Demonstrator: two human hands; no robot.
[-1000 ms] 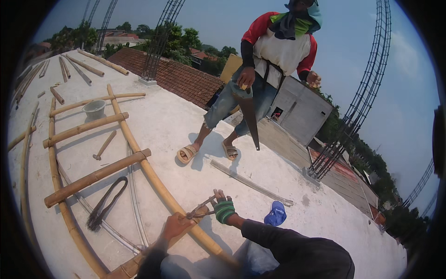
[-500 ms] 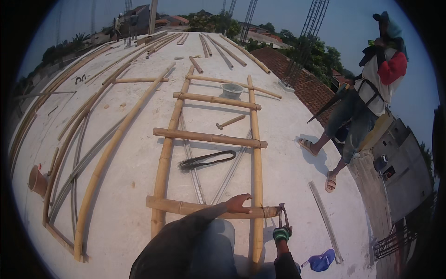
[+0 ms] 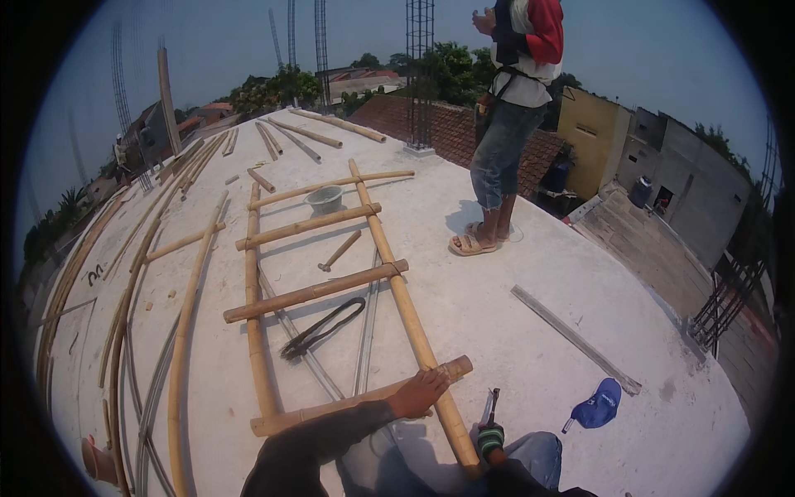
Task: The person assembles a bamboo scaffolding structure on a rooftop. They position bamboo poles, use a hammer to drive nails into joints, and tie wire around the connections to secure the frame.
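A ladder-like frame of bamboo poles lies on the pale concrete. My left hand (image 3: 419, 393) grips its nearest bamboo crosspiece (image 3: 331, 411), beside where that crosspiece crosses the right bamboo side pole (image 3: 407, 311). My right hand (image 3: 490, 439), in a green-and-black striped glove, holds pincers (image 3: 494, 404) upright, to the right of the side pole and apart from it. Inside the frame lie a looped bundle of dark tie wire (image 3: 321, 330) and a hammer (image 3: 339, 251). A grey bucket (image 3: 324, 200) stands by the far crosspieces.
A co-worker (image 3: 517, 108) stands on the slab beyond the frame, to the right. A blue cap (image 3: 596, 403) and a narrow grey strip (image 3: 575, 340) lie at my right. Loose bamboo poles (image 3: 189, 331) stretch along the left. The slab edge (image 3: 629, 282) drops off at right.
My left hand has slid right along the crosspiece to the joint. My right hand has drawn the pincers away from the crosspiece's end. The view has turned right, and the co-worker's feet are now together.
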